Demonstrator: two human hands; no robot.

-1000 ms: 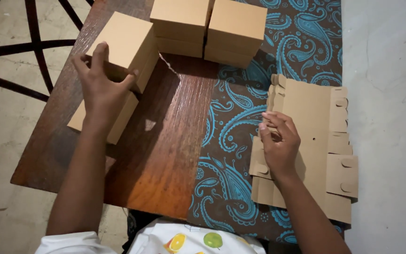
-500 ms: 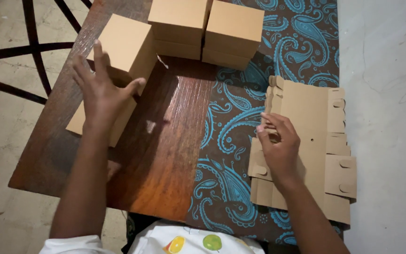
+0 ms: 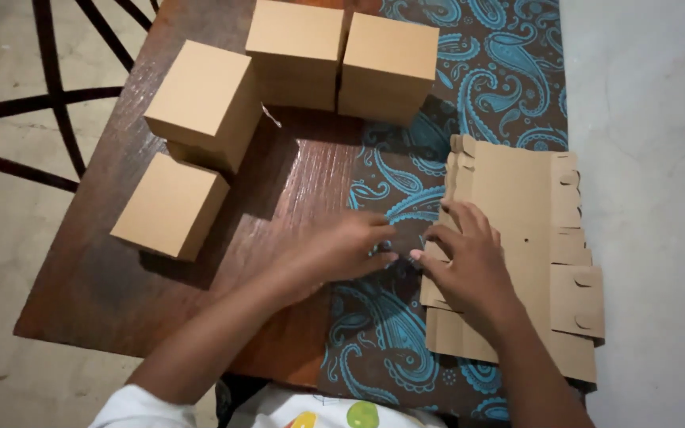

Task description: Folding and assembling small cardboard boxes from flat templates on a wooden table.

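Your right hand [image 3: 473, 265] rests palm-down on the stack of flat cardboard blanks [image 3: 521, 238], which lies at the right side of the table on the blue paisley cloth [image 3: 481, 71], its right edge hanging just past the cloth toward the pale floor [image 3: 644, 198]. The fingers of that hand are spread and lie flat along the left edge of the top sheet, pressing on it rather than pinching it; whether a fingertip hooks under the edge cannot be told. Your left hand [image 3: 346, 250] has its fingers loosely curled and unclenched, lying on the cloth just beside the stack, its fingertips almost meeting those of the right hand; it grips nothing that shows. Outward from there, the bare wooden table [image 3: 128, 293] carries four folded cardboard boxes: one low box [image 3: 170, 206] near the left edge, a taller box [image 3: 204, 103] touching it just behind, and two more boxes [image 3: 342, 59] side by side at the far edge, the right one sitting partly on the cloth. A white printed shirt [image 3: 327, 412] shows at the bottom.
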